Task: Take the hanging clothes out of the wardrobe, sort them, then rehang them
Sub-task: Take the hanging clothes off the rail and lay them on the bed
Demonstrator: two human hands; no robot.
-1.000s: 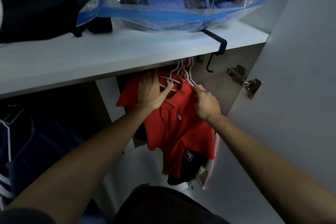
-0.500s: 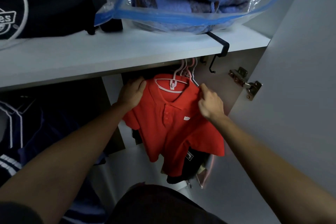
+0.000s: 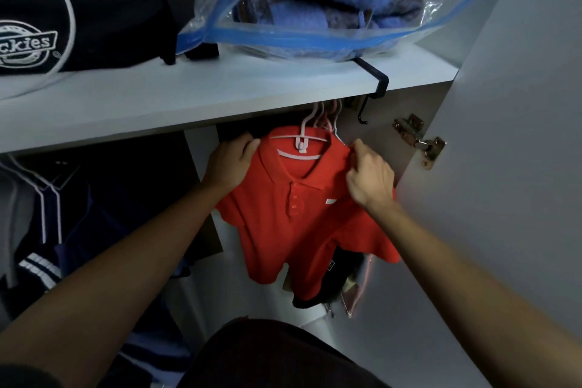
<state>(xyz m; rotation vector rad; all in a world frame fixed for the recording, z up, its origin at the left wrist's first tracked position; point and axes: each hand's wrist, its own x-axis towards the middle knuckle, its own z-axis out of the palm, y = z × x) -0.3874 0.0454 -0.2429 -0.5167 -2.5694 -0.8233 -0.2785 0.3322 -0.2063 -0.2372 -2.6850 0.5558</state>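
Both hands — left hand, right hand — grip the red polo's shoulders.

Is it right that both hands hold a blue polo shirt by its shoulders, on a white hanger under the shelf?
Not quite: the polo shirt is red, not blue, as the head view shows. The left hand and right hand do grip its shoulders, and it hangs on a white hanger under the shelf.
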